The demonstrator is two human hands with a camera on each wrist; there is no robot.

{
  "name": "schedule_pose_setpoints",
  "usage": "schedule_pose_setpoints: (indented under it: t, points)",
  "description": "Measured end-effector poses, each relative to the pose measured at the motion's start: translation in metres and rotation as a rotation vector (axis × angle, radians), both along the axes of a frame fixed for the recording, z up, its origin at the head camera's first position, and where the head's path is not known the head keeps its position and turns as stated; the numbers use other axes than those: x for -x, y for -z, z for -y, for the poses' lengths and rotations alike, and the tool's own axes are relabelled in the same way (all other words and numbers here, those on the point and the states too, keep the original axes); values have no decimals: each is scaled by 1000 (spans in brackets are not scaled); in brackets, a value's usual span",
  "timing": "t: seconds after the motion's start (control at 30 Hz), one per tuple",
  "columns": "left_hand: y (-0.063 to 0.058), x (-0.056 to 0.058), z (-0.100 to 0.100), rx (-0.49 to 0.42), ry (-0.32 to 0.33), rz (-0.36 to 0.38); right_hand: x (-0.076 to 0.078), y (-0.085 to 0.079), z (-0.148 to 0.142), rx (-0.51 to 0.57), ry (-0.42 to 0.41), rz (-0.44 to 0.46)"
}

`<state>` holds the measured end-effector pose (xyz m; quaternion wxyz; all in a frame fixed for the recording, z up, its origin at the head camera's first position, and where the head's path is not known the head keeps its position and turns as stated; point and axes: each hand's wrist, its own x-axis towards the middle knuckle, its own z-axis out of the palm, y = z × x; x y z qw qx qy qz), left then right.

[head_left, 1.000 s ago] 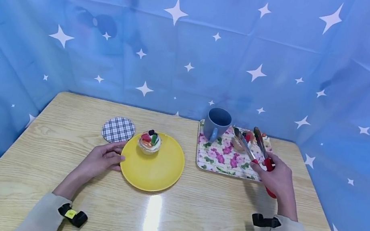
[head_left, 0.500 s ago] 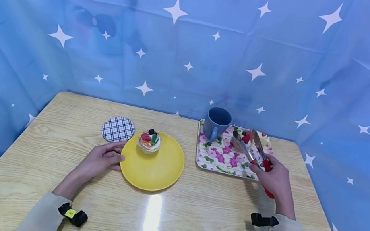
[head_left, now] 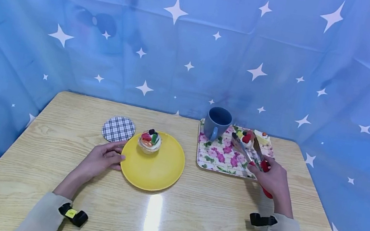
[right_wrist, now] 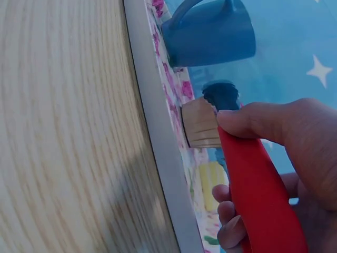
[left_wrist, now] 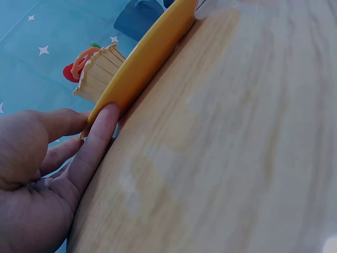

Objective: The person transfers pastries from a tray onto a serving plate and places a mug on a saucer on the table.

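Observation:
My left hand (head_left: 98, 160) pinches the near-left rim of a yellow plate (head_left: 161, 169), thumb and fingers at its edge. A cupcake (head_left: 148, 147) with white cream and colourful fruit toppings sits toward the back of that plate. With my right hand (head_left: 274, 180) I grip a pair of tongs by their red handles (right_wrist: 258, 184), thumb on one handle and fingers curled round the other. The spread tong tips reach over the floral tray (head_left: 206, 161), one on each side of a second cupcake (head_left: 246, 139) topped with a strawberry. Part of this cupcake is hidden behind the tongs.
A blue mug (head_left: 217, 127) stands on the tray's back left corner. A slice of cake (head_left: 262, 137) lies at its back right. Left of the plate is a round checked coaster (head_left: 118, 129). A starry blue curtain (head_left: 197, 44) hangs behind the wooden table (head_left: 204, 221).
My right hand has moved slightly left and toward me, bringing the tong tips lower around the tray's cupcake. The cake slice shows more fully now. The left hand and plate stay put.

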<state>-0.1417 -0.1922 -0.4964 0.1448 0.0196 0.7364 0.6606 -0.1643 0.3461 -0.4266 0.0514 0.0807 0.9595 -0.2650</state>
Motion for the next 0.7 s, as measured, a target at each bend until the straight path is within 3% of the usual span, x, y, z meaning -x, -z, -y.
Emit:
schedule_pose_setpoints:
  t: [0.7]
  points:
    - [0, 0, 0, 15, -3, -6, 2, 11, 2, 6, 9, -71]
